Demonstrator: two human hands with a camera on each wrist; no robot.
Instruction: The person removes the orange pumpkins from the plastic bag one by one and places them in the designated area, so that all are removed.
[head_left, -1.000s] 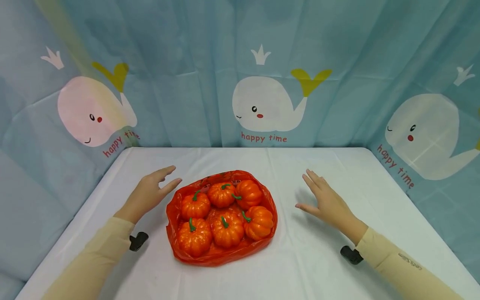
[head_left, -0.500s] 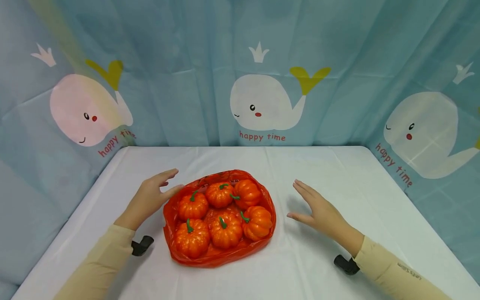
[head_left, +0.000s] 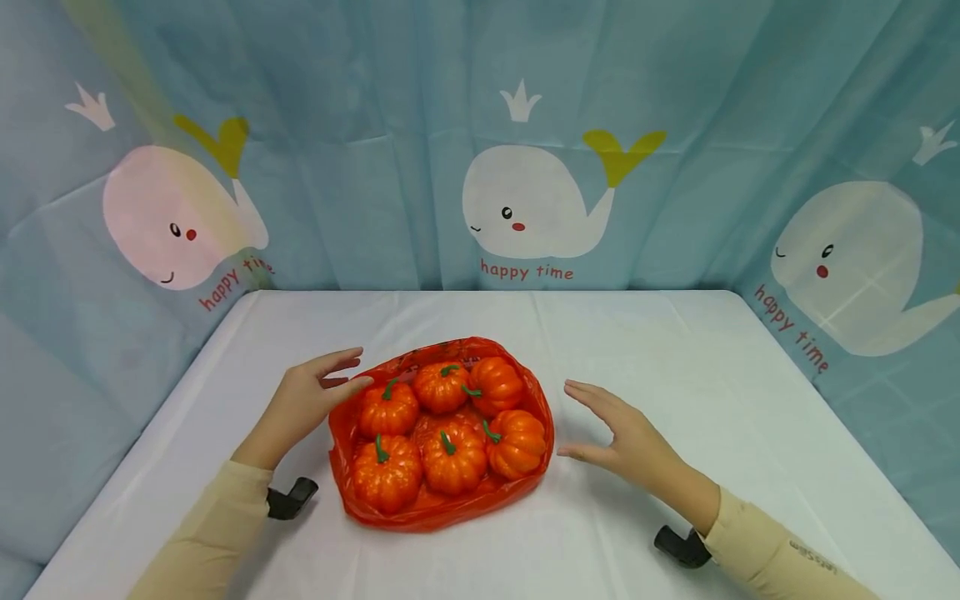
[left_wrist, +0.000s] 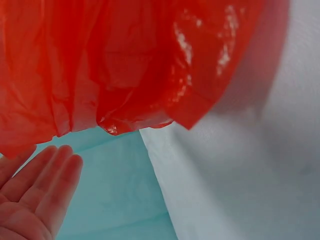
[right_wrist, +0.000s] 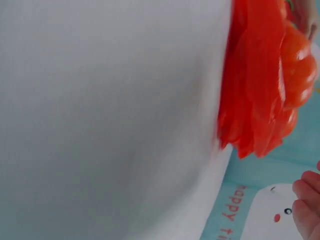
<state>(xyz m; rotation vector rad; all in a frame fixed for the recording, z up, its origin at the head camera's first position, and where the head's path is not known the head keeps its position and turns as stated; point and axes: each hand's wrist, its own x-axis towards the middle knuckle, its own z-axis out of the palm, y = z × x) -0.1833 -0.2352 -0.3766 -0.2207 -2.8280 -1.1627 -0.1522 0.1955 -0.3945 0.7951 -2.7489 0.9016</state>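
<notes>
A red plastic bag with its rim rolled open lies on the table, holding several small orange pumpkins with green stems. At the bag's upper left edge is my left hand, its thumb tip overlapping the rim in the head view; whether it touches I cannot tell. In the left wrist view the fingers are nearly straight, beside the bag's wall. Just right of the bag, apart from it, hovers my right hand with thumb and fingers spread. The right wrist view shows its fingertips near the bag.
A white cloth covers the table. Blue curtains printed with whales hang behind it and along both sides. A black wrist camera sits under the left cuff, another black camera under the right.
My right hand has moved left and slightly down, closer to the bag. My left hand has shifted slightly right and down toward the rim. The bag and pumpkins stay put.
</notes>
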